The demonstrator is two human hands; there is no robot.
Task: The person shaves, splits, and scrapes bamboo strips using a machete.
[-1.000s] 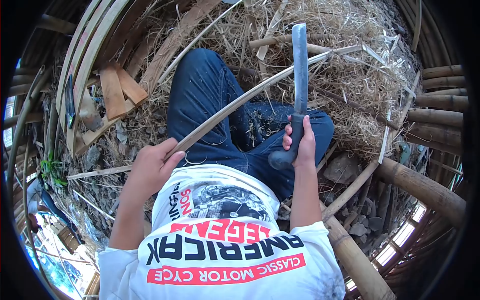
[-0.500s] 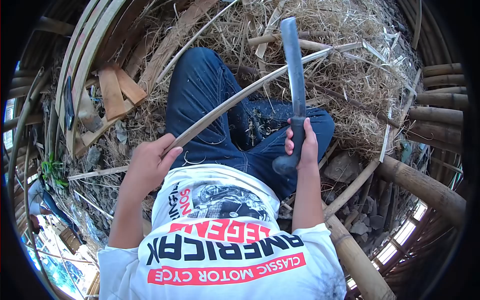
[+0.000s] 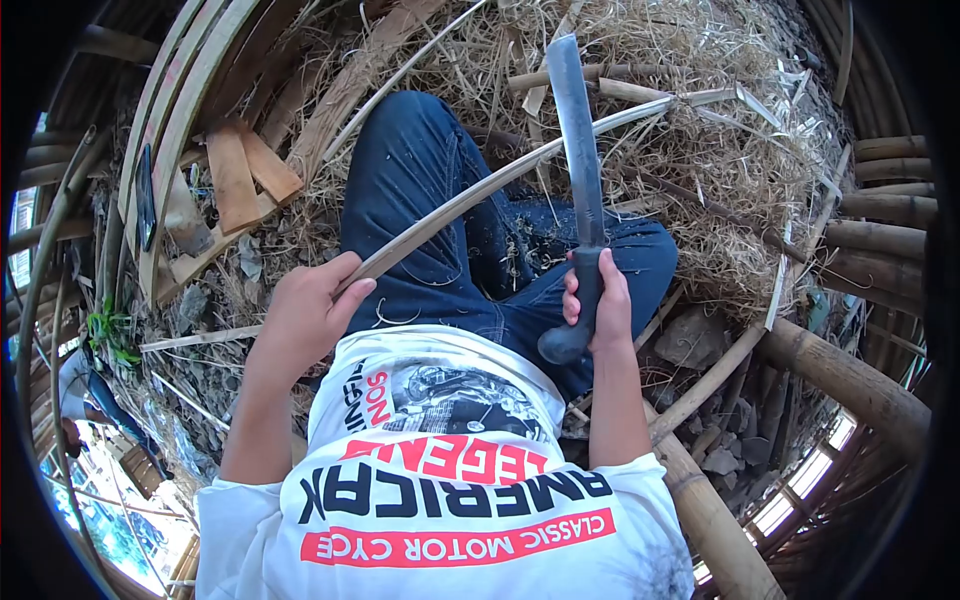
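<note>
My left hand point(image 3: 312, 305) is closed around the near end of a long, thin wooden strip point(image 3: 455, 208), pinched between thumb and fingers. The strip slants up to the right across my lap, and its far part lies over the shavings. My right hand point(image 3: 607, 300) grips the black handle of a machete point(image 3: 577, 150). The blade points up and away from me and crosses the strip near its middle; whether they touch I cannot tell. Small shavings lie on my jeans point(image 3: 400, 180).
Dry shavings point(image 3: 700, 190) heap beyond my knees. Short wood pieces point(image 3: 232, 180) and long curved slats point(image 3: 165, 130) lie at the left. Thick bamboo poles point(image 3: 850, 375) and stones point(image 3: 690, 340) are at the right. Another person point(image 3: 75, 385) is at the far left.
The machete has tilted a little to the left, with its blade now further back along the strip. My left hand has moved slightly up. The whole view has shifted slightly.
</note>
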